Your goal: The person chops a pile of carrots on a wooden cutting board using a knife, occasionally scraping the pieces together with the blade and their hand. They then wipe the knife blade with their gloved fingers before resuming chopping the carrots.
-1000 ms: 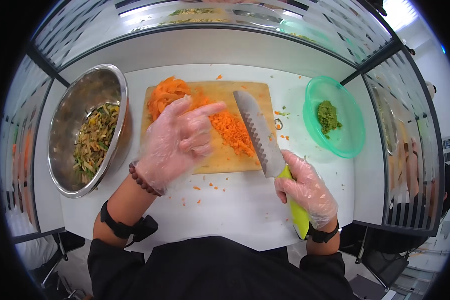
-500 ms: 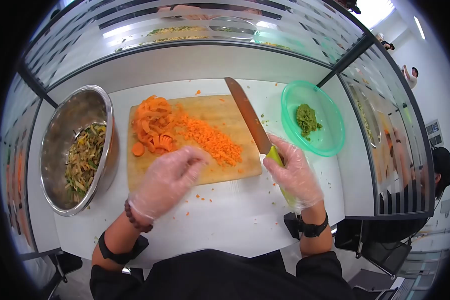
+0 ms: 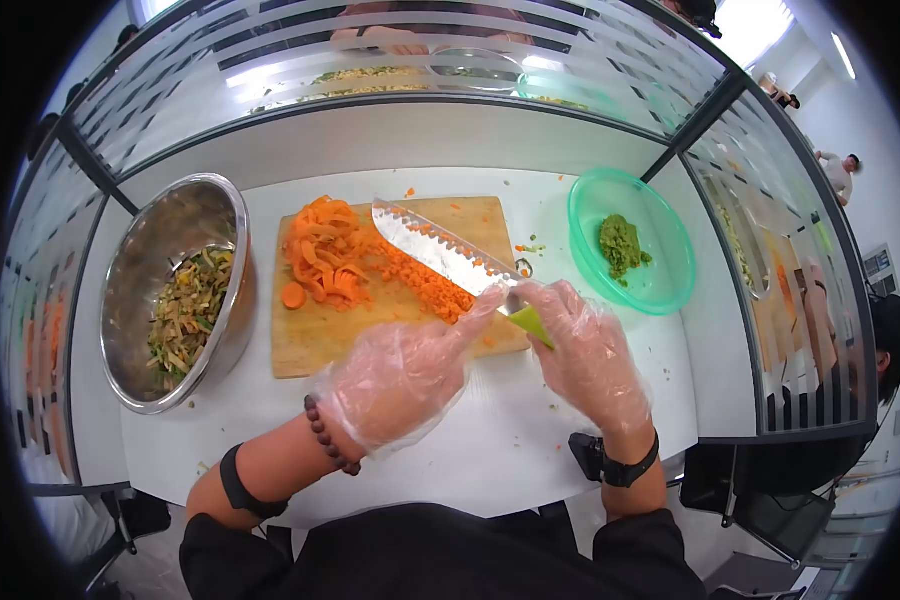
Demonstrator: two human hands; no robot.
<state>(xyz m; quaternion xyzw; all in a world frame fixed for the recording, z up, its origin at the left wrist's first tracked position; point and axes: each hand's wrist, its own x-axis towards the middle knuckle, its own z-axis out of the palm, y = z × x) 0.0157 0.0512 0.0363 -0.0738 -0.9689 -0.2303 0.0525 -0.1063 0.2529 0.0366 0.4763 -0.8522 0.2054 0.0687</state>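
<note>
My right hand (image 3: 590, 360), in a clear plastic glove, is closed round the green handle (image 3: 532, 324) of a kitchen knife (image 3: 440, 250). The broad blade is turned on its side above the chopped carrot (image 3: 425, 285), with orange bits clinging along its upper edge. My left hand (image 3: 400, 375), also gloved, has its index finger stretched out to the blade close to the handle; its other fingers are loosely bent and partly hidden. Sliced carrot (image 3: 320, 250) is heaped at the left of the wooden cutting board (image 3: 320, 345), beside a carrot round (image 3: 293, 295).
On the left stands a steel bowl (image 3: 120, 330) with chopped, mixed vegetables (image 3: 190, 310). A green plastic bowl (image 3: 675, 285) holding a green mash (image 3: 622, 248) is at the right. Striped glass partitions (image 3: 780, 290) border the white table (image 3: 490, 450) at the back and sides.
The knife has swung left, from beside the board to over the chopped carrot, its blade turned to show a shiny face. My left hand has moved right, its index finger now at the blade.
</note>
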